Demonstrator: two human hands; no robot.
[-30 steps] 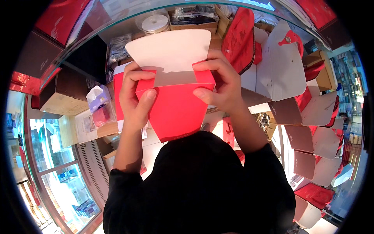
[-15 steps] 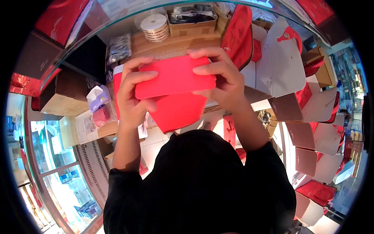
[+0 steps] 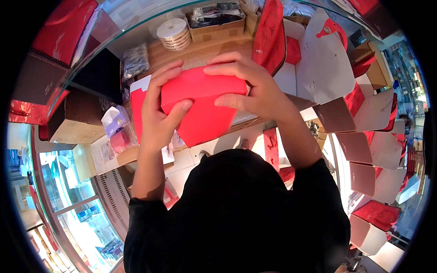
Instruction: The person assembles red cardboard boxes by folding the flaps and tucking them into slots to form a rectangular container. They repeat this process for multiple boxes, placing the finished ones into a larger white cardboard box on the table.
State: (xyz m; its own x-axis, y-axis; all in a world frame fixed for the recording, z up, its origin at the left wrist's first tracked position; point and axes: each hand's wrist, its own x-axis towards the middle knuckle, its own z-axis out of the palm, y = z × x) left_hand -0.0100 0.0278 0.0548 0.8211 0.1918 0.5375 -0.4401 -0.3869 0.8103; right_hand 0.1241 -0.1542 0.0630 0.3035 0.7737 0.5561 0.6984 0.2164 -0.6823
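Observation:
A plain red cardboard box [image 3: 205, 90] is held up in front of me over the wooden table, gripped between both hands. My left hand [image 3: 159, 107] is closed on its left end, thumb on the near side and fingers over the top. At the opposite end, my right hand [image 3: 252, 86] curls its fingers over the upper edge, with the thumb across the near side. One wide red face slants down toward me below the thumbs. Just behind my left hand stands another red item [image 3: 138, 102] with a white flap.
At the table's back are a stack of ribbon spools [image 3: 174, 32] and a cardboard carton [image 3: 217, 31] of wrapped packets. Open white gift boxes [image 3: 325, 63] and a red pouch [image 3: 269, 38] crowd the right. A purple tissue pack [image 3: 114, 120] sits at left.
The red box has tilted so its near side shows more. Both thumbs have shifted onto that side, the right one coming up from beneath. The view has turned slightly.

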